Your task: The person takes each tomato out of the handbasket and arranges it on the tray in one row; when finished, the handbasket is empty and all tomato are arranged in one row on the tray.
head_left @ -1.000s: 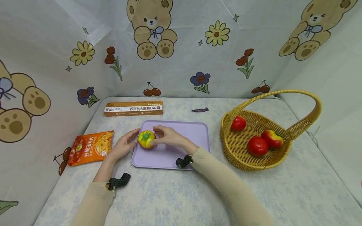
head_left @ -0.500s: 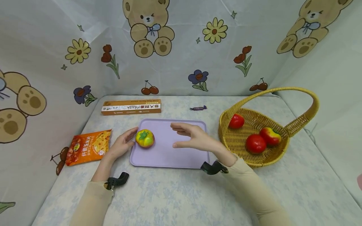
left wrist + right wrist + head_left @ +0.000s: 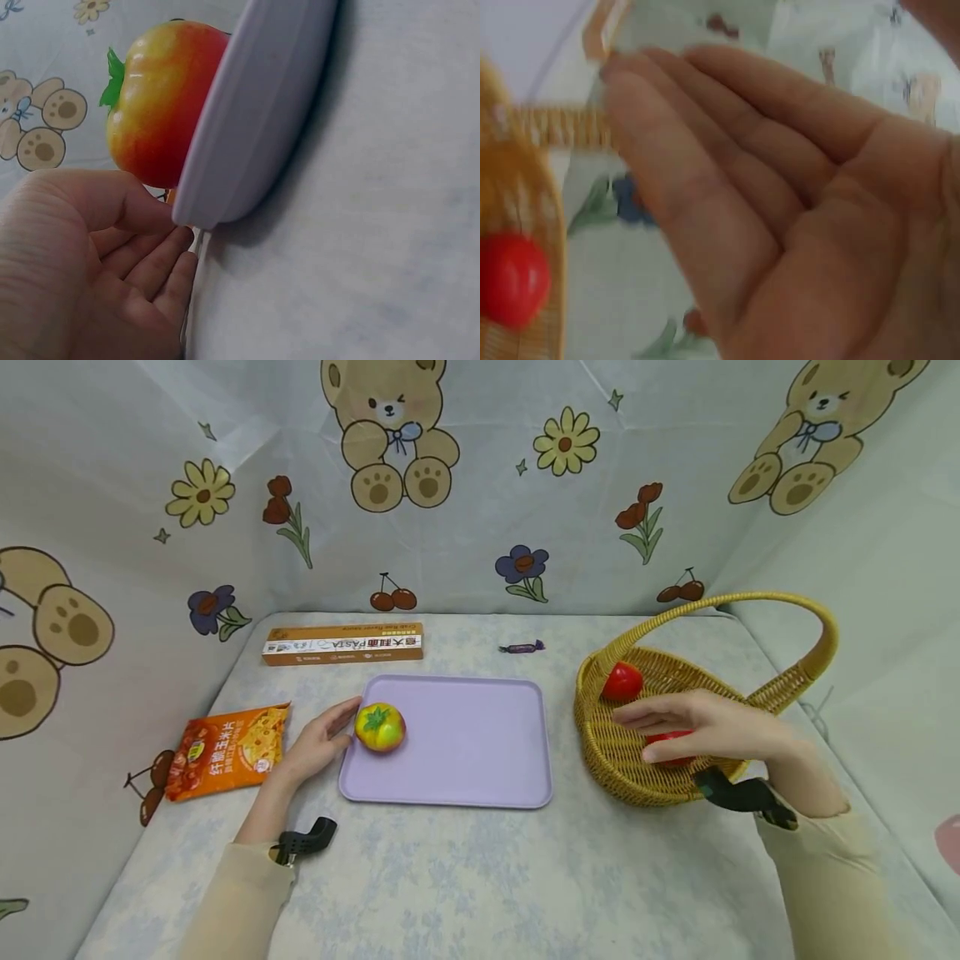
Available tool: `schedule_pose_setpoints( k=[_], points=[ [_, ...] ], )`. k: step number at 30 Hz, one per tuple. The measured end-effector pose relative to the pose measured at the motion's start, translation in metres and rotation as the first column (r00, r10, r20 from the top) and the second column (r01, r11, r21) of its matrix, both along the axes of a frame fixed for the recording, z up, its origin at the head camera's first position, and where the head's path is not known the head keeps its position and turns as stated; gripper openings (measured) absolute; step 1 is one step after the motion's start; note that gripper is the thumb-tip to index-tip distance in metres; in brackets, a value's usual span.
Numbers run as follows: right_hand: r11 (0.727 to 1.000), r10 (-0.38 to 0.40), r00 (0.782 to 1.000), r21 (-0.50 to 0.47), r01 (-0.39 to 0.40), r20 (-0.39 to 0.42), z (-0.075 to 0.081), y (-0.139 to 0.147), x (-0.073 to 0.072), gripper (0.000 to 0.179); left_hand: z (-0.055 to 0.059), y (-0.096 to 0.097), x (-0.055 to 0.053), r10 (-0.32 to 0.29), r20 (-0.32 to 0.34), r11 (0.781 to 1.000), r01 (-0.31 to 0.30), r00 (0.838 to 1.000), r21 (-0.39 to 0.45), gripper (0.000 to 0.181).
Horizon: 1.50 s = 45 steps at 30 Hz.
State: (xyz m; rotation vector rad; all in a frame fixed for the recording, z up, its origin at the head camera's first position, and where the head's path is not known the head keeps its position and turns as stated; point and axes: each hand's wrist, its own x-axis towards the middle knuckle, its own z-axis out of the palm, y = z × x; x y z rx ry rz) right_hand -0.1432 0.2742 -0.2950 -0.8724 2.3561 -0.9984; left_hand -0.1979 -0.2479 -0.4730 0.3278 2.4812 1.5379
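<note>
My left hand [image 3: 321, 745] rests beside the left edge of the lilac tray [image 3: 465, 743], its fingers loosely bent. In the left wrist view, the thumb tip lies right at the tray's rim [image 3: 247, 142]. A glossy yellow-red fruit with a green leafy top [image 3: 380, 727], like a toy persimmon, sits on the tray close to that hand. Over the wicker basket [image 3: 611, 768] hangs my right hand [image 3: 705, 727], fingers extended and thumb apart, holding nothing. Below it a red fruit [image 3: 670, 749] is partly covered; another red fruit [image 3: 622, 682] shows at the basket's left side.
An orange snack bag [image 3: 228, 752] lies left of the left hand. Behind the tray are a long pasta box [image 3: 342, 644] and a purple-wrapped candy [image 3: 522, 647]. The basket's tall handle [image 3: 817, 618] arches up at the right. A bear-print cloth [image 3: 465, 527] forms the back wall.
My right hand has moved away from the yellow-red fruit, rightward across the tray to above the basket. The fruit stays on the tray, and the left hand keeps its place at the tray's edge.
</note>
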Motion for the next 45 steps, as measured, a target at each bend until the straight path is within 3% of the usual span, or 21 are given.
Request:
schedule_pose_setpoints(
  k=[4,11,14,18,21,24,28,31,37,41,45],
  points=[
    [0.986,-0.157,0.986,0.057,0.154,0.058,0.001,0.027,-0.024,0.046,0.003,-0.002,0.000,0.000,-0.005,1.000,0.000,1.000,0.006,0.061],
    [0.905,-0.375,0.927,0.210,0.370,-0.019,-0.018,0.033,-0.075,0.064,0.000,-0.002,0.001,-0.019,-0.001,0.999,0.019,1.000,0.032,0.061],
    [0.870,-0.439,0.898,0.237,0.431,-0.021,-0.029,0.029,-0.091,0.071,-0.002,-0.002,0.000,-0.012,-0.006,0.999,0.012,1.000,0.037,0.061],
    [0.861,-0.455,0.889,0.226,0.456,-0.063,-0.046,0.026,-0.105,0.068,-0.002,-0.001,0.000,-0.010,-0.010,0.999,0.010,1.000,0.036,0.060],
    [0.860,-0.455,0.884,0.208,0.467,-0.103,-0.056,0.024,-0.108,0.061,-0.002,0.000,0.001,-0.020,-0.014,0.999,0.020,1.000,0.039,0.060],
    [0.862,-0.454,0.880,0.183,0.473,-0.137,-0.064,0.023,-0.109,0.055,0.009,0.005,0.006,-0.026,-0.005,0.999,0.026,1.000,0.046,0.059],
    [0.871,-0.437,0.882,0.161,0.463,-0.175,-0.067,0.021,-0.104,0.047,0.008,0.004,0.005,-0.023,-0.005,0.999,0.023,1.000,0.032,0.059],
    [0.881,-0.425,0.885,0.139,0.452,-0.189,-0.066,0.020,-0.099,0.039,-0.002,-0.002,0.000,-0.018,-0.017,1.000,0.018,1.000,0.016,0.060],
    [0.889,-0.420,0.886,0.105,0.445,-0.195,-0.070,0.021,-0.092,0.029,-0.002,-0.002,-0.002,-0.015,-0.016,1.000,0.015,1.000,0.017,0.060],
    [0.869,-0.447,0.871,0.133,0.477,-0.206,-0.076,0.024,-0.090,0.033,-0.003,-0.002,-0.001,-0.016,-0.020,1.000,0.017,1.000,0.024,0.061],
    [0.856,-0.458,0.869,0.168,0.488,-0.189,-0.081,0.028,-0.088,0.050,-0.002,-0.002,0.000,-0.021,-0.026,0.999,0.021,0.999,0.032,0.061]
  ],
)
